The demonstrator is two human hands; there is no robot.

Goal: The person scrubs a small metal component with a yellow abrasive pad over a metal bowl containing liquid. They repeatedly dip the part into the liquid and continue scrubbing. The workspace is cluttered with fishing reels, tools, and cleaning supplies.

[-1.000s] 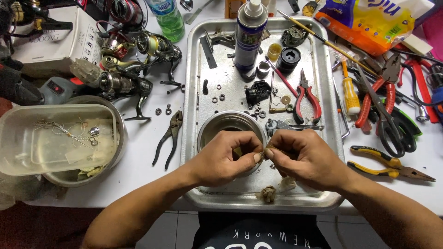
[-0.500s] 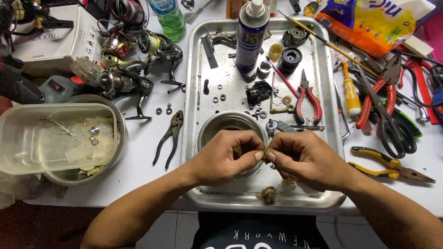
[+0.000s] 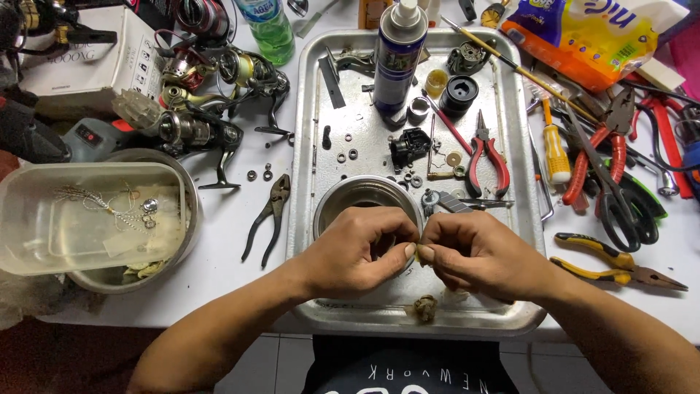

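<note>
At the far left of the tabletop [image 3: 219, 281] sat a clear plastic tub [image 3: 87, 219] resting in a metal bowl [image 3: 157, 273], with a few small bits of wire and metal inside it. Above them lay a cluster of fishing reels [image 3: 197, 109] and a green bottle [image 3: 268, 29]. Dark pliers [image 3: 268, 215] lay just left of the metal tray [image 3: 321, 306].

My left hand [image 3: 357, 252] and right hand [image 3: 477, 255] were brought together over the near part of the tray, thumbs and fingertips touching, both pinched shut on a small part [image 3: 418, 250] between them; it was too hidden for me to tell what it was. My left hand covered part of a round metal cup [image 3: 357, 193]. A small brownish lump [image 3: 425, 308] lay on the tray just below my hands.

Farther up the tray stood a blue spray can [image 3: 397, 58], a black reel part [image 3: 408, 146], loose washers, and red-handled pliers [image 3: 485, 157]. To the right of the tray lay a yellow screwdriver [image 3: 555, 153], green-handled scissors [image 3: 620, 197] and yellow-handled pliers [image 3: 612, 261].
</note>
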